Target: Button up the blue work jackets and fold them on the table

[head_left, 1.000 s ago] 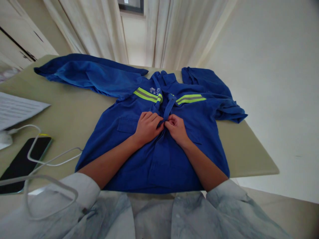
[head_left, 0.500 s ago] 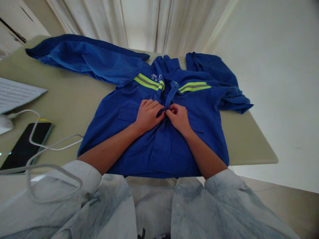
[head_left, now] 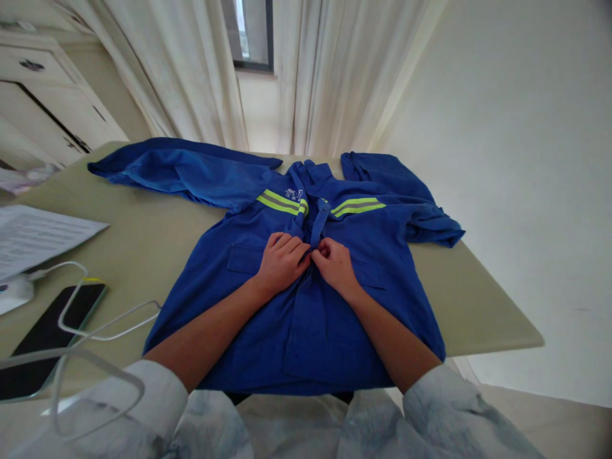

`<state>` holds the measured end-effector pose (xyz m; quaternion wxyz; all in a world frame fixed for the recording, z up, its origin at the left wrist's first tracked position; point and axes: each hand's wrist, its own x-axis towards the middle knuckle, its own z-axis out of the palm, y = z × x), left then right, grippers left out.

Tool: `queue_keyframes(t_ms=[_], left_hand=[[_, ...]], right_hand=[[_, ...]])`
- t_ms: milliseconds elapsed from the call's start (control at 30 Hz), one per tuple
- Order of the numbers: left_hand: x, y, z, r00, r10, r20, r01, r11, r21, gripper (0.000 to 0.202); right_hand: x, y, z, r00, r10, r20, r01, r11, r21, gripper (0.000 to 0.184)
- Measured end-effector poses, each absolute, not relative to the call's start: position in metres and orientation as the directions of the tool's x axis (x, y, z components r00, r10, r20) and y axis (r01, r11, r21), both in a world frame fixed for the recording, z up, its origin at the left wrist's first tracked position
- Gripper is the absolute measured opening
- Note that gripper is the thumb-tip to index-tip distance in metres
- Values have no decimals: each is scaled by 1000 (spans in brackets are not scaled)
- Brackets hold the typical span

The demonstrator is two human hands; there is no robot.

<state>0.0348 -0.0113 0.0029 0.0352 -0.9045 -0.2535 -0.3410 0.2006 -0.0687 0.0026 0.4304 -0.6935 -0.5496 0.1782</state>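
Note:
A blue work jacket (head_left: pixel 258 344) with yellow-and-grey reflective strips lies front up on the table, its collar toward the far side. At the middle of its front, my left hand (head_left: pixel 283 260) pinches one edge of the opening. Close against it, my right hand (head_left: pixel 332 260) has its fingers closed on the other side of the same opening. Above the hands the front placket (head_left: pixel 319 223) stands loose and folded over; below them the two edges lie together. Whatever button sits between the fingertips is hidden.
On the left of the table (head_left: pixel 492 319) lie a black phone (head_left: pixel 52 338), a white cable (head_left: pixel 119 335) crossing near my left forearm, and printed paper (head_left: pixel 43 236). A white wall (head_left: pixel 516 159) stands on the right, curtains (head_left: pixel 335 83) behind, a cabinet (head_left: pixel 52 95) at the far left.
The camera view has tilted up, so everything sits lower and a window shows between the curtains. Both hands stay at the same spot on the jacket's opening.

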Motion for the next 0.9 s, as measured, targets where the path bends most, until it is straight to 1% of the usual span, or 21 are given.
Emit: queue_keyframes(t_ms=[133, 267, 367, 467, 567, 667, 800, 833, 900], left_hand=[[35, -12, 2, 626, 393, 673, 465, -882, 83, 14], [36, -13, 1, 615, 406, 676, 449, -885, 122, 14], [36, -11, -3, 592, 477, 649, 443, -866, 233, 13], [35, -7, -7, 603, 557, 571, 424, -830, 362, 13], [34, -5, -10, 632, 583, 510, 405, -810, 424, 16], [33, -2, -11, 628, 600, 496, 377, -792, 480, 18], [33, 6, -11, 626, 616, 479, 190, -715, 673, 17], [33, 8, -11, 619, 622, 479, 147, -692, 707, 17], [33, 9, -11, 596, 637, 488, 123, -673, 729, 16]], right_hand=[[202, -67, -1, 294, 924, 245, 509, 66, -858, 15], [203, -66, -1, 285, 920, 268, 484, 103, -869, 18], [202, -67, 2, 264, 922, 283, 509, 117, -853, 18], [203, -68, 5, 231, 938, 258, 560, 89, -823, 19], [204, -68, 6, 214, 945, 246, 614, 66, -787, 22], [205, -68, 5, 197, 945, 262, 620, 86, -779, 20], [203, -69, 3, 189, 937, 292, 592, 129, -796, 20], [202, -68, 3, 201, 933, 298, 586, 130, -800, 20], [201, -68, 2, 227, 930, 290, 581, 109, -807, 18]])
